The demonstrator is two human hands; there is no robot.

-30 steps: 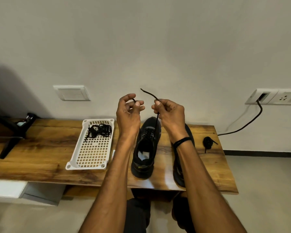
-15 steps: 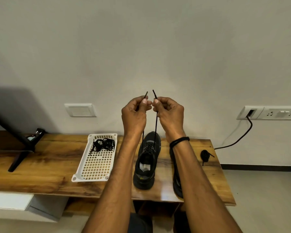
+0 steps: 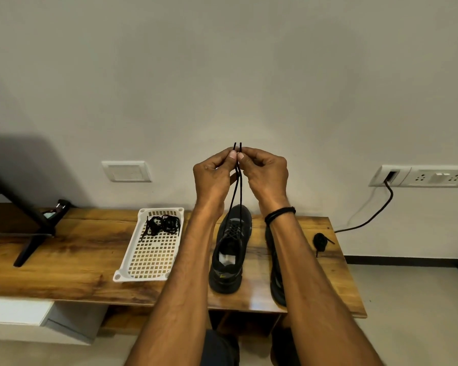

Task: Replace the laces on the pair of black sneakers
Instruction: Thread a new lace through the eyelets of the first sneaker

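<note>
A plain pale wall [image 3: 222, 75] filled most of the view, and below it ran a long wooden bench [image 3: 72, 260]. A dark angled stand [image 3: 29, 233] stood on the bench's far left. A white perforated tray [image 3: 154, 260] lay left of centre. Just right of the tray sat one black sneaker [image 3: 229, 273], toe toward the wall. The second sneaker [image 3: 276, 286] stood beside it, mostly hidden behind the right forearm.

Above the first shoe, the left hand [image 3: 212, 175] and right hand [image 3: 267, 173] were raised and touching. Each hand pinched one end of the black lace [image 3: 236, 196] between thumb and fingertips. The two strands ran up side by side from the shoe's eyelets, and their tips poked out above the fingers.

A tangle of black laces [image 3: 163, 224] lay at the far end of the tray. A small coiled lace [image 3: 320, 241] sat on the bench near its right end. A black band [image 3: 279, 213] circled the right wrist.
</note>
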